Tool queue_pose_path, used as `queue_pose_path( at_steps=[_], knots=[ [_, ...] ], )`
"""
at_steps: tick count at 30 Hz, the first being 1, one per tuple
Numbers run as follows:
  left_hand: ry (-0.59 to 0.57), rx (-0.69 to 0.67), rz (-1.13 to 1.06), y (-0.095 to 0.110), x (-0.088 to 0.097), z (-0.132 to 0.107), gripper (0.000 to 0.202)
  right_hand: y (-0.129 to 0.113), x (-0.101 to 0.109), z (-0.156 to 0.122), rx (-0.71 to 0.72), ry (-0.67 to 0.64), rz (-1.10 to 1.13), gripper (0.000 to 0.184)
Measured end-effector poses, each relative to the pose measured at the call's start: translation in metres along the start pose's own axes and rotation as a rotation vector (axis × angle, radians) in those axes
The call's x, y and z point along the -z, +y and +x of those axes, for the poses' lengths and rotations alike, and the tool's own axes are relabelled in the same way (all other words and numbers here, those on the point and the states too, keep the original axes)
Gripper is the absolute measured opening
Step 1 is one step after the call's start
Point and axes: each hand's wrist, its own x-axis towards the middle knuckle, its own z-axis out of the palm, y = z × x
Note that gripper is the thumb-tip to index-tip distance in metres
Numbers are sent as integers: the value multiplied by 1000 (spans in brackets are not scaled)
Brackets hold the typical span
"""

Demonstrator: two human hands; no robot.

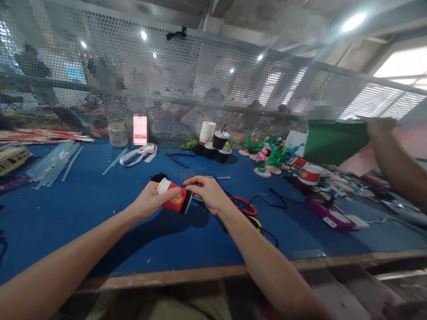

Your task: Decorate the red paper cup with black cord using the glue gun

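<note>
Our left grip point(150, 200) is closed around a red paper cup point(174, 199), thumb over the top and fingers curled beneath. The cup lies on its side in the air just above the blue surface point(100, 209), with its white base towards our left palm and its dark rim pointing right. Our right grip point(208, 191) meets it at that rim, fingers bent and pinched on the edge; we cannot tell whether they also hold anything smaller.

Just beside our right wrist lie a red ring point(247, 206) and a black cable point(276, 198). Further back stand a stack of white cups point(207, 131) and small black buckets point(220, 143), with green foam figures point(271, 155) to their right. Clear sticks point(53, 164) lie well apart at far left. At the right edge another person's arm point(395, 160) holds a green sheet point(333, 143).
</note>
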Motion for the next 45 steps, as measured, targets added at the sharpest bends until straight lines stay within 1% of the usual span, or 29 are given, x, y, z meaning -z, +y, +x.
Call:
queue_pose_path(
  at_steps=[14,23,26,28,30,32,35,36,40,45],
  knots=[
    [11,49,-99,1,-2,0,31,4,2,4,-68,-32,83,9],
    [29,38,-80,0,-1,0,30,5,0,5,-49,-30,50,8],
    [45,21,-98,3,-1,0,31,5,2,5,7,17,-40,9],
    [85,1,-104,5,-1,1,32,4,4,4,110,79,-128,13],
    [144,-11,-98,7,-1,2,34,3,5,1,223,117,-200,20],
    [202,-12,-94,8,-1,3,35,2,4,-4,286,77,-258,26],
    [244,5,-78,9,-2,3,37,2,0,-11,296,-55,-353,25],
    [250,14,-68,9,-2,3,37,3,-2,-12,296,-81,-384,24],
    [243,17,-42,7,-3,2,37,5,-7,-14,293,-95,-439,21],
    [246,-39,20,4,-2,3,34,4,-5,-12,237,-128,-347,23]
  ],
)
